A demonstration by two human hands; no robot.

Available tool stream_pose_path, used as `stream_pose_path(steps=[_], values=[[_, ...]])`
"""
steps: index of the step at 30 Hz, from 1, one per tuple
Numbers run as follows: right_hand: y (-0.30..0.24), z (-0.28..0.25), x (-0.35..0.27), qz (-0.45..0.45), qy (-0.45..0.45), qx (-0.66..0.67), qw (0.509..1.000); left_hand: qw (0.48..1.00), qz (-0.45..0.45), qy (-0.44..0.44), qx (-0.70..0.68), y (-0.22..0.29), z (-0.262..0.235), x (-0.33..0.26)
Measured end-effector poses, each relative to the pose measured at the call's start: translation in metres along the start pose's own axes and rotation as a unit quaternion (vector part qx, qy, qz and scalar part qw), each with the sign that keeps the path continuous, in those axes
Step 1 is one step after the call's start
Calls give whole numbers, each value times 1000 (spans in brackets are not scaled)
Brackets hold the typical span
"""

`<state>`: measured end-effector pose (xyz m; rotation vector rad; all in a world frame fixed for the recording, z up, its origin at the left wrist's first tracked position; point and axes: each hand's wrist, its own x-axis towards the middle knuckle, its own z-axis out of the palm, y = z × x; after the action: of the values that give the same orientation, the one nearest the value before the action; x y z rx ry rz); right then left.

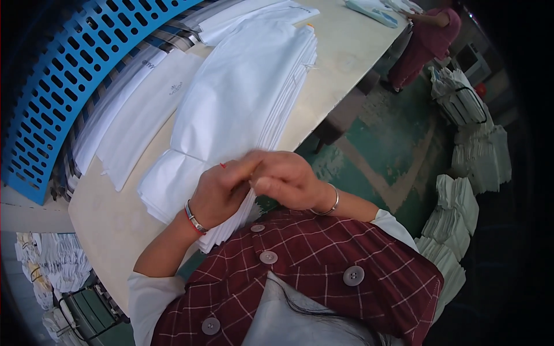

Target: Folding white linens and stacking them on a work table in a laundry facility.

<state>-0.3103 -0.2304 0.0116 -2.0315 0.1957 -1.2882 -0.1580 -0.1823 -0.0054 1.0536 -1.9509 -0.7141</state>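
My left hand (222, 190) and my right hand (285, 179) meet close together over the near edge of a thick stack of white cloth pieces (236, 98). Fingers of both hands are pinched together; a tiny red thing (223, 165) shows at the left fingertips, too small to identify. Whether either hand holds the top sheet is not visible. The stack lies on a pale table (109, 219). A bangle is on each wrist.
A second row of white cloth pieces (135, 109) lies left of the stack, beside a blue plastic grid crate (75, 69). Tied bundles of white cloth (461, 202) stand on the green floor at the right. Another person (424, 40) works at the table's far end.
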Motion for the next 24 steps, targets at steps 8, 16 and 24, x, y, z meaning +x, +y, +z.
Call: stream_pose_path(steps=[8, 16, 24], values=[[4, -23, -56, 253, -182, -141, 940, 879, -213, 111, -412, -26, 15, -17], [17, -31, -46, 181, -101, -145, 967, 947, 169, 82, 260, -21, 7, 9], [33, -47, -31, 201, -119, -50, 971, 953, 127, 118, 248, -24, 7, 17]])
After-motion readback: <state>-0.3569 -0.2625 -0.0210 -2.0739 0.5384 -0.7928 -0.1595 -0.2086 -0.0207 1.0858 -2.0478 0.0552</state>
